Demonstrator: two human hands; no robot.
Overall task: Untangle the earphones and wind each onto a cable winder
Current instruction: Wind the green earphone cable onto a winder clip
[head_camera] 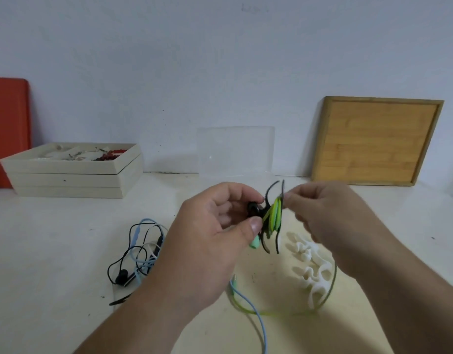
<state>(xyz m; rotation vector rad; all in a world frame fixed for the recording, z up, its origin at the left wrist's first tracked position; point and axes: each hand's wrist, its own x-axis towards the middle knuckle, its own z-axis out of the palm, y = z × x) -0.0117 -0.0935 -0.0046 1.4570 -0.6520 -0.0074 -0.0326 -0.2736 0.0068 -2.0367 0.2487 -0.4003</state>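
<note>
My left hand (215, 226) grips a black cable winder (267, 221) in the air above the table's middle. Green earphone cable (274, 216) is wound in several loops round the winder's middle. My right hand (322, 213) pinches the green cable right beside the winder's upper arm. The loose green cable (284, 312) trails down past my right wrist and curves along the table. A mint earbud (254, 242) hangs below my left thumb. A tangle of blue and black earphones (141, 254) lies on the table to the left. White winders (312, 267) lie under my right hand.
A stack of cream trays (74, 175) with small items stands at the back left, next to a red board (8, 129). A clear plastic box (235, 152) and a wooden tray (376, 141) lean on the wall. A blue cable (261, 325) runs toward the front edge.
</note>
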